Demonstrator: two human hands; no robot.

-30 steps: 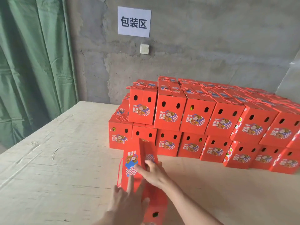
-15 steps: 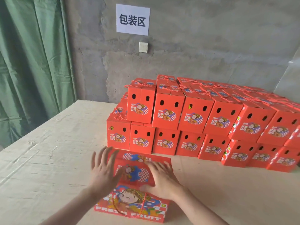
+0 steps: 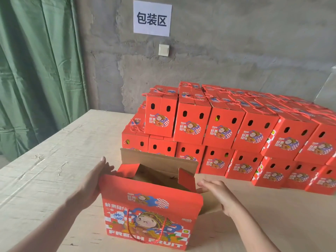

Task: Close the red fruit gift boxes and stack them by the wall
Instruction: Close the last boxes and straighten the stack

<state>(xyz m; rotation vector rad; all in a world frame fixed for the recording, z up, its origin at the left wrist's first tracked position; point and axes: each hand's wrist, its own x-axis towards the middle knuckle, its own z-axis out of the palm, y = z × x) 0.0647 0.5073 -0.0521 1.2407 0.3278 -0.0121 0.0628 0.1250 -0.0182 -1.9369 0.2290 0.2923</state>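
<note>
A red fruit gift box stands upright on the wooden table in front of me, its top open with brown cardboard flaps raised and a red cord handle hanging on its printed front. My left hand presses flat against the box's left side, fingers straight. My right hand is beside the box's right end with fingers extended, near a small red side flap. Behind it, a two-layer stack of closed red boxes runs along the grey wall.
A green curtain hangs at the left past the table edge. A white paper sign and a light switch are on the concrete wall. Bare tabletop stretches to the left of the open box.
The box was a folded flat blank lying under both hands; it now stands upright, opened into shape, with my hands at its two ends.
</note>
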